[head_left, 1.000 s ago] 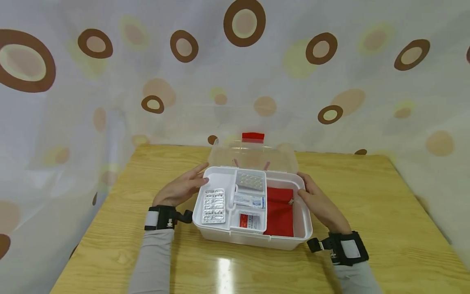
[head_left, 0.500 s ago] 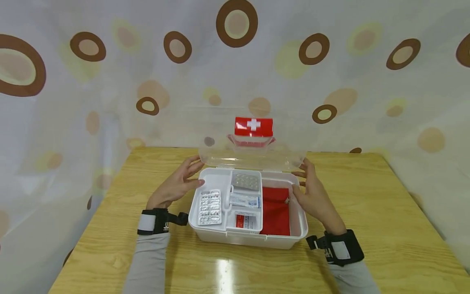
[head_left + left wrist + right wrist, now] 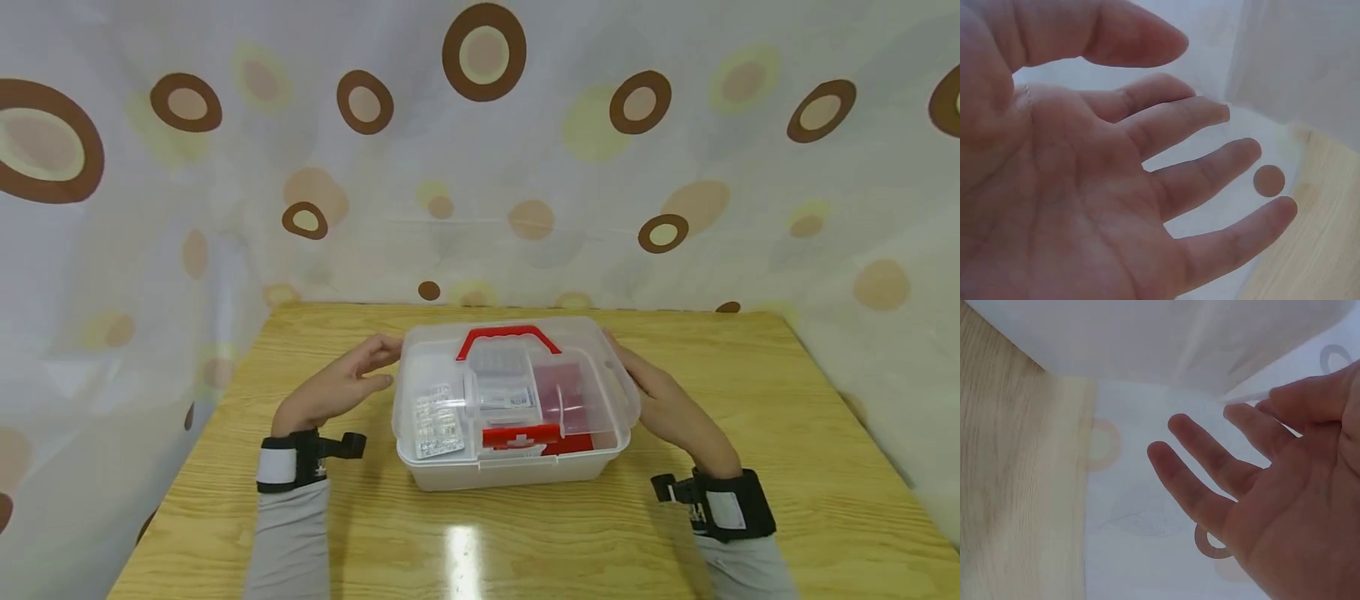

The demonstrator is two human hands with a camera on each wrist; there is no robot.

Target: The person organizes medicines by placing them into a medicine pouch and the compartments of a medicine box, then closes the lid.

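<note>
A white first-aid box point(image 3: 517, 473) stands on the table, its clear lid point(image 3: 427, 350) tipped down over it. The lid has a red handle point(image 3: 510, 332) and a red latch point(image 3: 521, 436) with a white cross. Through the lid show a blister pack point(image 3: 437, 425) and a red pouch point(image 3: 573, 444). My left hand point(image 3: 337, 386) is beside the box's left end, fingers loosely stretched, holding nothing. At the right end, my right hand point(image 3: 663, 400) has its fingertips partly hidden by the lid. In the right wrist view its fingers are extended; whether they touch the lid I cannot tell.
The wooden table point(image 3: 750, 375) extends around the box on all sides. Behind it hangs a pale curtain point(image 3: 570, 192) with brown rings and spots. A black strap point(image 3: 288, 461) is on the left wrist, another strap point(image 3: 731, 505) on the right.
The lid, standing up behind the box half a second ago, has swung forward and down over it. Both hands have moved outward from the box's sides.
</note>
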